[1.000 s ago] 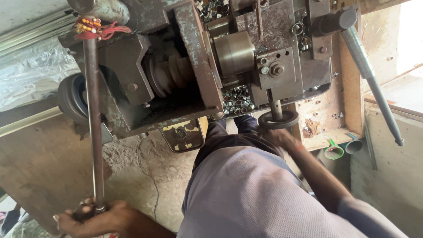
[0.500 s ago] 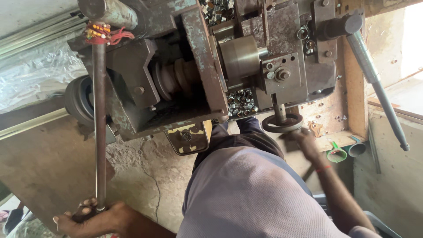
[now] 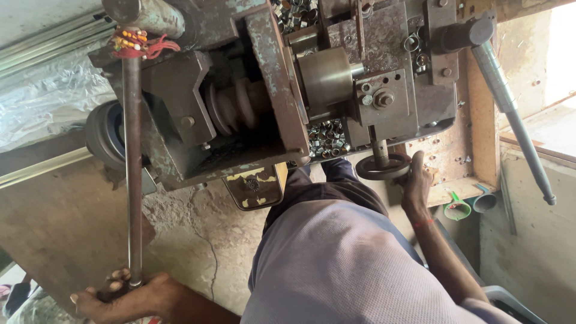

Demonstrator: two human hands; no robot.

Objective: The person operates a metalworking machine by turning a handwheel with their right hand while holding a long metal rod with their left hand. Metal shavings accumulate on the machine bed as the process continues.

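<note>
The left hand (image 3: 129, 294) is closed around the lower end of a long steel lever (image 3: 132, 174), fingers wrapped over its tip, while the right hand (image 3: 416, 180) rests with fingers curled on the rim of a small dark handwheel (image 3: 384, 168) beneath the lathe-like machine (image 3: 264, 90). The step in hand looks like working both controls together; the next move likely calls for a steady pull on the lever and a fine turn of the wheel. Small metal rings (image 3: 327, 138) lie heaped under the spindle, and a second long handle (image 3: 510, 114) angles down at the right, near the forearm's path.
</note>
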